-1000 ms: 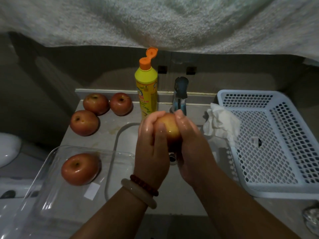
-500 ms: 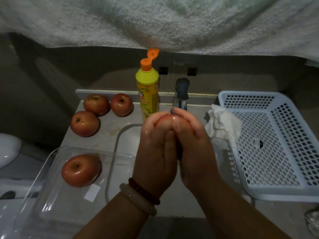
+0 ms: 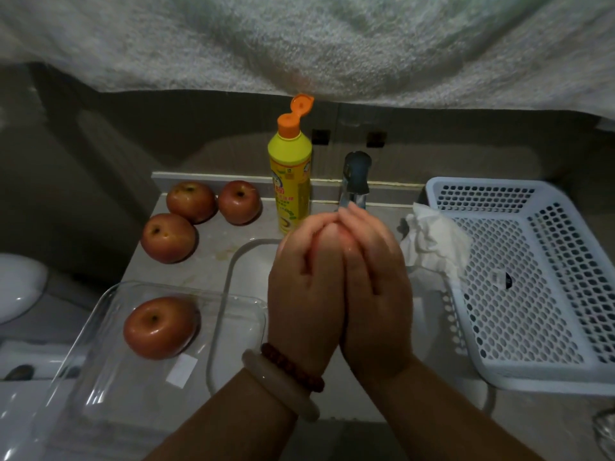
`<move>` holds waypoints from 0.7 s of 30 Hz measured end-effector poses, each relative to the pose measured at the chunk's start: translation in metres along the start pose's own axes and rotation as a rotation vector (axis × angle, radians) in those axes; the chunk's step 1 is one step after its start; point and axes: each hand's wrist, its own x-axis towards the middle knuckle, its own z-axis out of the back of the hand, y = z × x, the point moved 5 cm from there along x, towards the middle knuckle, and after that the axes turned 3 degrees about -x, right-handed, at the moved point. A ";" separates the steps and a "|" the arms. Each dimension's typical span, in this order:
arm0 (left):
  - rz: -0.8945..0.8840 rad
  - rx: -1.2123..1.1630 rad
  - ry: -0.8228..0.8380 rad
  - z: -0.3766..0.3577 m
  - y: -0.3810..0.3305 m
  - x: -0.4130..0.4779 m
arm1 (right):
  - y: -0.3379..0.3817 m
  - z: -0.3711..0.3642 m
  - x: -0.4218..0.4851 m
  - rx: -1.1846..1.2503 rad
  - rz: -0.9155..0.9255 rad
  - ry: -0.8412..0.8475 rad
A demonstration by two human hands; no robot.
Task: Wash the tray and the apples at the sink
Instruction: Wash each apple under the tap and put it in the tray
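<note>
Apple [image 3: 331, 231] hidden by hands [image 3: 339, 287] before tap [image 3: 356, 176].

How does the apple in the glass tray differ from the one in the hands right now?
The apple in the tray lies free in the clear glass tray left of the sink, fully visible, stem dimple up. The held apple is cupped between the left hand and right hand below the faucet, so only a sliver shows. Both look reddish.
</note>
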 end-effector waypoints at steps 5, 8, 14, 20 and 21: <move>-0.337 0.282 -0.026 0.003 -0.008 -0.010 | -0.002 -0.006 0.013 0.362 -0.424 0.180; -0.310 0.157 -0.042 0.006 -0.009 -0.010 | 0.018 -0.003 0.015 0.045 -0.095 0.136; 0.260 -0.202 0.132 0.009 0.003 0.005 | 0.002 -0.001 -0.001 -0.412 0.400 0.335; 0.763 -0.538 0.320 0.010 0.011 0.005 | 0.000 0.004 0.000 -0.614 0.749 0.439; 0.747 -0.531 0.298 0.009 0.010 0.005 | 0.001 0.004 0.001 -0.592 0.737 0.411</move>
